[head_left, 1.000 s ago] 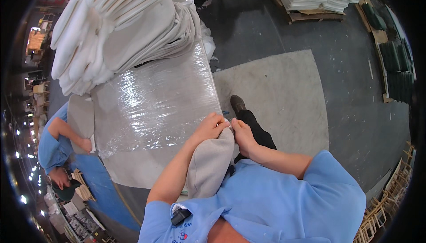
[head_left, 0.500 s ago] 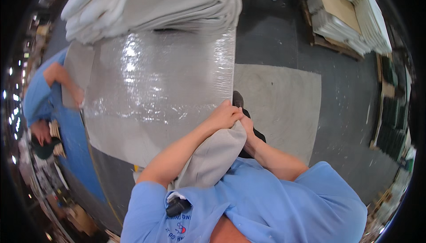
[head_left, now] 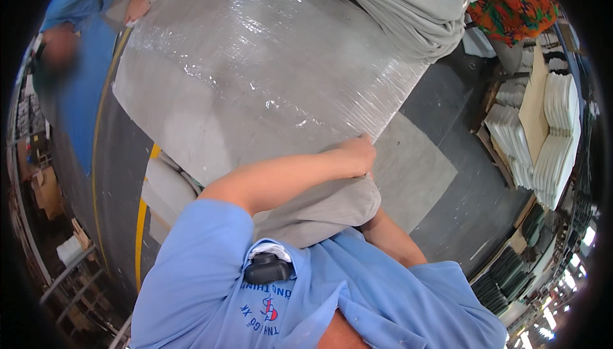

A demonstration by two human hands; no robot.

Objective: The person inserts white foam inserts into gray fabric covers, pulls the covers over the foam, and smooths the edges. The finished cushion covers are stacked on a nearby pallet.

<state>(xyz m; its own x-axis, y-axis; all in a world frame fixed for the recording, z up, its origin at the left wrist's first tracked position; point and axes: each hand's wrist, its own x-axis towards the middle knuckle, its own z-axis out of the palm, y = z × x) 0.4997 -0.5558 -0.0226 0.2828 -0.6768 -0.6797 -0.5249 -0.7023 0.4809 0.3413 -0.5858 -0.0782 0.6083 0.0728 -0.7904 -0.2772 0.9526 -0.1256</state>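
At the near right corner of the wrapped table (head_left: 255,106), my left hand (head_left: 357,155) is closed, its fingers curled on the upper edge of a grey cloth cover (head_left: 319,215). The cover hangs between the table edge and my chest, its rounded end bulging to the right. My right forearm (head_left: 393,237) goes up behind that end; the cloth hides most of my right hand and its fingers. Clear plastic film over a grey sheet covers the tabletop.
A thick stack of folded grey covers (head_left: 408,14) lies at the table's far right. Stacked white pads (head_left: 530,132) stand on a pallet to the right. A grey mat (head_left: 415,164) lies on the floor. Across the table at left, a co-worker's hand (head_left: 136,9) touches the edge.
My view has turned, so the table now slants. My left hand has moved up over the cover at the corner, while my right hand has slipped behind the cloth.
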